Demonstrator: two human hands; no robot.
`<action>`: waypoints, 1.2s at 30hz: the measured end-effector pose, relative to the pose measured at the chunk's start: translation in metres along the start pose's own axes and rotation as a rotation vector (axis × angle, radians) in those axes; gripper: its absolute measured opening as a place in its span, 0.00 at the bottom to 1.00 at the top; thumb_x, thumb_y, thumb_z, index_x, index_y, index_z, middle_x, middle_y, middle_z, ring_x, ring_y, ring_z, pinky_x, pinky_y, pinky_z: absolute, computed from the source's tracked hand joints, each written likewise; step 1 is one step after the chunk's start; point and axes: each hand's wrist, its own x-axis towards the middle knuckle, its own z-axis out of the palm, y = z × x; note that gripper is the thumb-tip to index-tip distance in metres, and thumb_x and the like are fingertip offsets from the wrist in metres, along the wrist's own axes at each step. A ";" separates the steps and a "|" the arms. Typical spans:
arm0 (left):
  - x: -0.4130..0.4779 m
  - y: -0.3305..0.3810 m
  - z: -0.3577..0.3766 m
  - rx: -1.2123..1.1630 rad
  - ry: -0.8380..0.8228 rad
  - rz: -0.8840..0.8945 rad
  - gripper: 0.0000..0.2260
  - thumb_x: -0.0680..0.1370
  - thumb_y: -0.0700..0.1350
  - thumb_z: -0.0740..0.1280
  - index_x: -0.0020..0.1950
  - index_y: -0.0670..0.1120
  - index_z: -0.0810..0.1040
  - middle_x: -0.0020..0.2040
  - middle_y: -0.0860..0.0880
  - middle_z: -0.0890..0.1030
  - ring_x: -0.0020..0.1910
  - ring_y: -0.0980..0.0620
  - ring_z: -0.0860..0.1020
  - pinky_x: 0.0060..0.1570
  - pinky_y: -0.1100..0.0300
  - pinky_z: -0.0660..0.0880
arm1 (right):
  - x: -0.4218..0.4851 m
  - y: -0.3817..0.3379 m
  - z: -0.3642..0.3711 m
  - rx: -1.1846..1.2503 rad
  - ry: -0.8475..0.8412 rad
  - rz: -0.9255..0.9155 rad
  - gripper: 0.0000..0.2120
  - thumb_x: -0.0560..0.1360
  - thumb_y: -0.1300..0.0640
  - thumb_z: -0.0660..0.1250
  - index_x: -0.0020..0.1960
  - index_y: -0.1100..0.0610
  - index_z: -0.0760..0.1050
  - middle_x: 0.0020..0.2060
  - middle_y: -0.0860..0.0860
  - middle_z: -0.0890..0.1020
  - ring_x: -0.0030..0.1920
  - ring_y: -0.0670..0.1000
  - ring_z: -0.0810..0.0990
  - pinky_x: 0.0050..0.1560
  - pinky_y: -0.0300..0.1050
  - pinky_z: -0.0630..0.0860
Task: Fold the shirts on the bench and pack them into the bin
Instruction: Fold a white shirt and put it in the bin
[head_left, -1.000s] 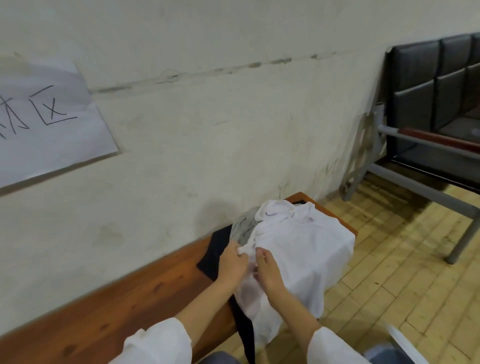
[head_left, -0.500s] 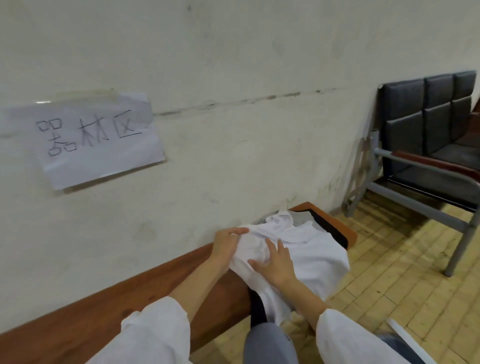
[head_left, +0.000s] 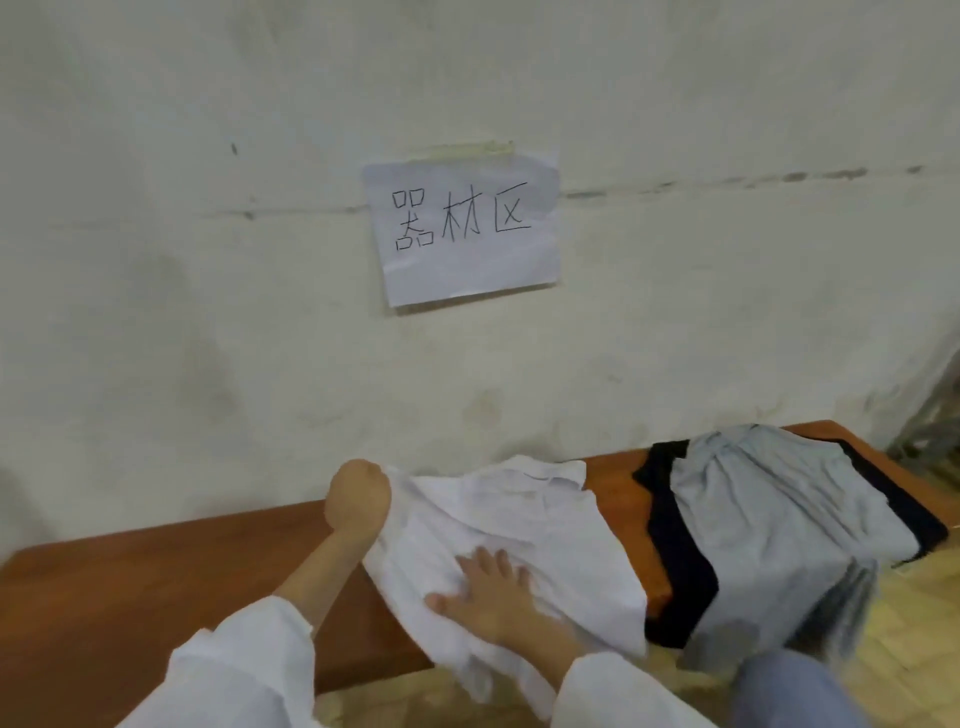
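Grip check: I read left hand (head_left: 358, 501) fisted on the far-left edge of the white shirt (head_left: 519, 525), lifting it. Right hand (head_left: 485, 587) is flat with fingers spread, pressing the shirt's near part. It lies crumpled mid-bench (head_left: 156, 582), hem over the near edge. Grey shirt (head_left: 779, 499) sits atop dark shirt (head_left: 675, 551) at the right end.

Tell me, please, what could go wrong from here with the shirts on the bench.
The white shirt hangs over the front edge of the bench; if the flat right hand lifts, it may slide to the floor.
The left hand grips one bunched edge, so pulling could set creases.
The grey shirt, on the dark shirt, droops off the edge and may slip.
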 end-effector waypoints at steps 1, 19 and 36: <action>0.004 -0.017 -0.008 0.069 0.007 -0.004 0.08 0.77 0.38 0.59 0.43 0.43 0.78 0.45 0.43 0.78 0.52 0.42 0.78 0.54 0.52 0.73 | 0.001 -0.014 0.011 -0.024 -0.006 -0.055 0.46 0.67 0.22 0.42 0.75 0.49 0.56 0.76 0.50 0.53 0.76 0.57 0.48 0.74 0.59 0.46; 0.021 -0.094 0.088 0.768 -0.258 0.212 0.27 0.79 0.56 0.40 0.78 0.50 0.54 0.78 0.46 0.53 0.77 0.44 0.49 0.62 0.44 0.21 | 0.071 0.063 -0.006 -0.289 0.337 0.084 0.56 0.53 0.27 0.14 0.77 0.49 0.35 0.76 0.50 0.35 0.75 0.55 0.32 0.58 0.52 0.17; 0.073 -0.081 0.103 0.790 -0.223 0.274 0.42 0.64 0.57 0.30 0.76 0.52 0.58 0.73 0.49 0.63 0.73 0.48 0.58 0.69 0.44 0.37 | 0.110 0.068 -0.004 -0.313 0.437 0.069 0.41 0.67 0.27 0.25 0.72 0.48 0.28 0.73 0.49 0.32 0.73 0.54 0.31 0.66 0.53 0.22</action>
